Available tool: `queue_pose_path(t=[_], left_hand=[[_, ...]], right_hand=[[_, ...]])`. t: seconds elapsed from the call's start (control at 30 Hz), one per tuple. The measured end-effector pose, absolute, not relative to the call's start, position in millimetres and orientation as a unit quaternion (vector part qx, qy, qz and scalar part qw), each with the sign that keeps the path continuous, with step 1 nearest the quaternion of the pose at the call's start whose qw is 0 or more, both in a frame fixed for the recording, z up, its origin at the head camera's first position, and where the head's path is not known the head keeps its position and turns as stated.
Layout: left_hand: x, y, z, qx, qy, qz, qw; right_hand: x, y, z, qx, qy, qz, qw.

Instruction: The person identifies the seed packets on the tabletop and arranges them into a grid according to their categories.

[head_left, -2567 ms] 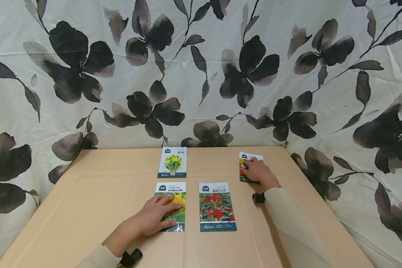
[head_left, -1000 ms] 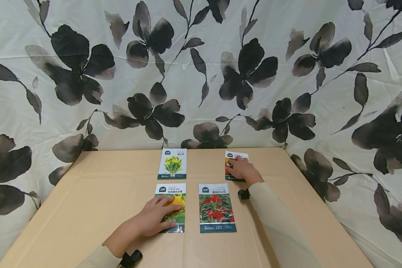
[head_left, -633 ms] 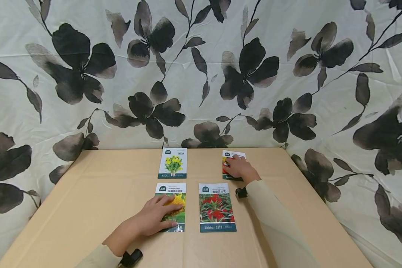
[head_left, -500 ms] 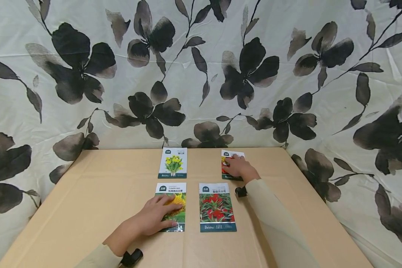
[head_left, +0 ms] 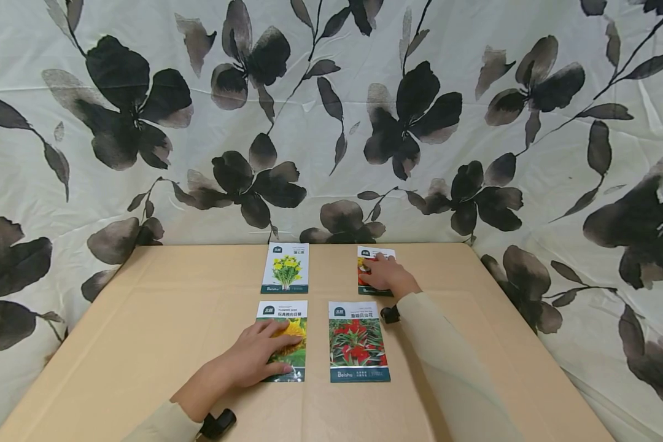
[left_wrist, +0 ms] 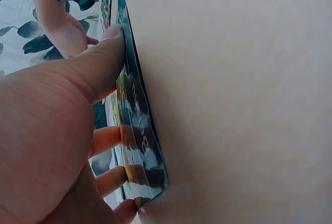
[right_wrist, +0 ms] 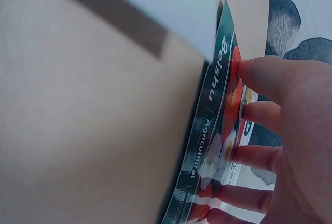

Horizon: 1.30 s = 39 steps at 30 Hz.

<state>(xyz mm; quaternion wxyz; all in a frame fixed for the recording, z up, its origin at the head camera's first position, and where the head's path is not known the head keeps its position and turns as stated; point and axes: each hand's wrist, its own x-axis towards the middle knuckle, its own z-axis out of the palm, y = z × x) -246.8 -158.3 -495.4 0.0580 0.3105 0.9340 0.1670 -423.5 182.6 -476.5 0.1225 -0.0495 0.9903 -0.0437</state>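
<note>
My left hand (head_left: 262, 355) lies spread on a seed packet with a yellow sunflower picture (head_left: 297, 356), front left of the group; in the left wrist view its thumb and fingertips touch the packet's face (left_wrist: 139, 130). At the back right, my right hand (head_left: 389, 275) presses its fingertips on a seed packet with red flowers (head_left: 366, 288), covering much of the picture. The right wrist view shows the thumb and fingers resting on this packet's face (right_wrist: 207, 146), near its dark "Beishu" band. Neither hand curls round its packet.
A packet with yellow flowers (head_left: 285, 270) lies back left, near the table's far edge. A packet with red, spiky-leaved flowers (head_left: 358, 344) lies front right, between the two arms. Behind the tan table (head_left: 160, 331) hangs a white cloth with dark flowers (head_left: 331, 153).
My right hand has slid its packet leftward along the back of the table, nearer the yellow-flower packet. My left hand and the other packets stay put.
</note>
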Motion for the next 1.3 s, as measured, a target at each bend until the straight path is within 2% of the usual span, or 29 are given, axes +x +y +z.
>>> queue_pose_path(t=[1.3], left_hand=[[-247,-160,-497,0.316,0.931,0.173,0.051]], right_hand=[[-419,142,-475,-0.059,0.99,-0.054,0.113]])
